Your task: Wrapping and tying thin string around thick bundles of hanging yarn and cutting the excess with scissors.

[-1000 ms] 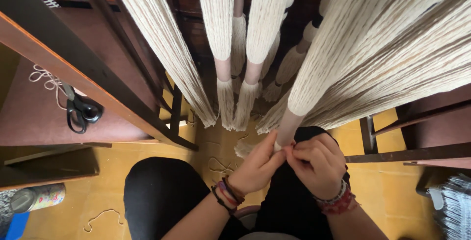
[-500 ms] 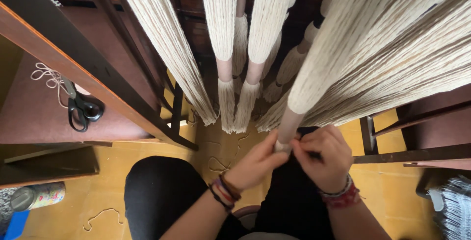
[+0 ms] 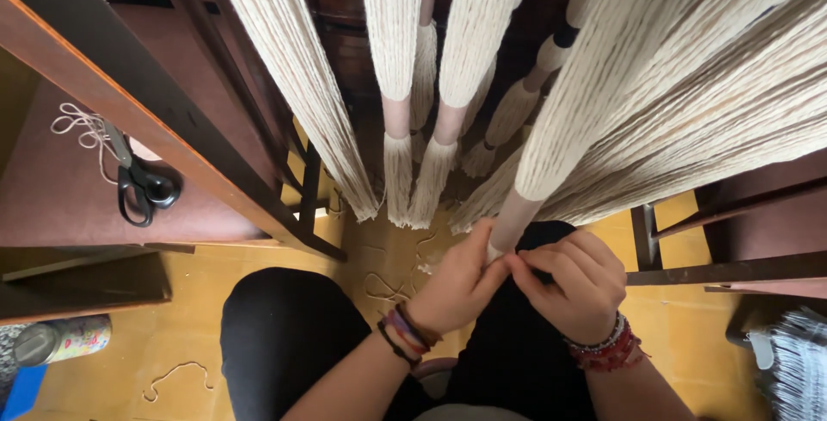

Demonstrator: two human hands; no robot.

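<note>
both hands pinched shut at the wrapped end of a cream yarn bundle [image 3: 517, 219]: left hand [image 3: 457, 287] steadying, right hand [image 3: 573, 287] seemingly binding; tightening needed next.

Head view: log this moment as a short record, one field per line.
left hand: left hand pinches the lower end of the pink-wrapped yarn bundle
right hand: right hand fingers meet at the same bundle end
hanging yarn: cream yarn hanks hang in front, several with pink wraps
bench: scissors lie on the brown wooden surface beside a loose string
floor: yellow floor with thread scraps
wrists: bracelets on both
</note>
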